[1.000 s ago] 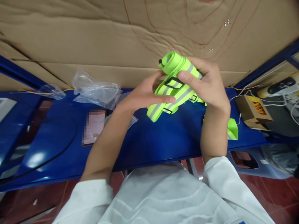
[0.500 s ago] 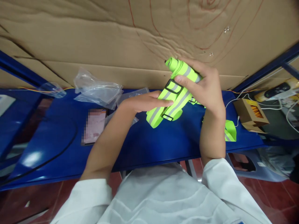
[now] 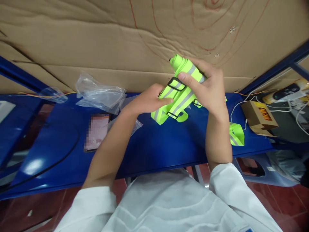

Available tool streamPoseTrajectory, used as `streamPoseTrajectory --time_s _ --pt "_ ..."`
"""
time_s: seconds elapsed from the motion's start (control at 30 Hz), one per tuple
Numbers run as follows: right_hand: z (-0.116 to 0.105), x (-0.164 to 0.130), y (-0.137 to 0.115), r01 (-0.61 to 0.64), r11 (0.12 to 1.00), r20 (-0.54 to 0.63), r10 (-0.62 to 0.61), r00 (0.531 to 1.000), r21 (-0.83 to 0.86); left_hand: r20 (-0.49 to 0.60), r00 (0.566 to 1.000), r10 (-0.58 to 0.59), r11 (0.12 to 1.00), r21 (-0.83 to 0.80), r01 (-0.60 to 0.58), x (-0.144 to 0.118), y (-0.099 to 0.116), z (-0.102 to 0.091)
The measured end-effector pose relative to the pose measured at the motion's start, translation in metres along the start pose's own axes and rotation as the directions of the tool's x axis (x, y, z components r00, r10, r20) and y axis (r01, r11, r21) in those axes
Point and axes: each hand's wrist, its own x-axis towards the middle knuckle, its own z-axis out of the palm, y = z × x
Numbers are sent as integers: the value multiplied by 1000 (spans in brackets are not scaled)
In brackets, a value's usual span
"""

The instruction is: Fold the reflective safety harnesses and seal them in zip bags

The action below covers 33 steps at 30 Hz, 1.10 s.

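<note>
Between my hands, above the blue table (image 3: 154, 148), is a folded bundle of neon-yellow reflective strap (image 3: 184, 98) with grey stripes and black buckles. My right hand (image 3: 209, 85) is closed around the upper, rolled end, its thumb pressed on the front. My left hand (image 3: 151, 100) grips the lower left folds, thumb in front and fingers behind, partly hidden. A black rectangular buckle (image 3: 174, 84) shows between the two hands, and a smaller one hangs below it. More neon strap (image 3: 236, 133) lies on the table beside my right forearm.
Clear plastic bags (image 3: 98, 93) lie at the back left, with a phone (image 3: 97, 132) in front of them. A small cardboard box (image 3: 259, 117) and white cables stand at the right. Cardboard sheeting (image 3: 96, 42) walls the back. A grey plastic stool (image 3: 270, 170) is below right.
My left hand has shifted up and curled further around the strap folds. The lower end of the bundle has risen slightly, while my right hand keeps its hold.
</note>
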Motion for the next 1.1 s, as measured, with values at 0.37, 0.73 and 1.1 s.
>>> streamPoseTrajectory --time_s 0.37,0.73,1.1 --pt "-4 -3 0 -11 1000 -5 11 1000 4 -88 984 152 987 -38 -155 8 -16 -1" --pt "-2 -4 -10 139 990 56 -138 989 -12 -73 977 201 947 -239 -213 -12 7 -28" --pt "13 -9 -20 90 995 6 -90 996 -32 -1 993 121 986 -114 -121 -6 8 -2"
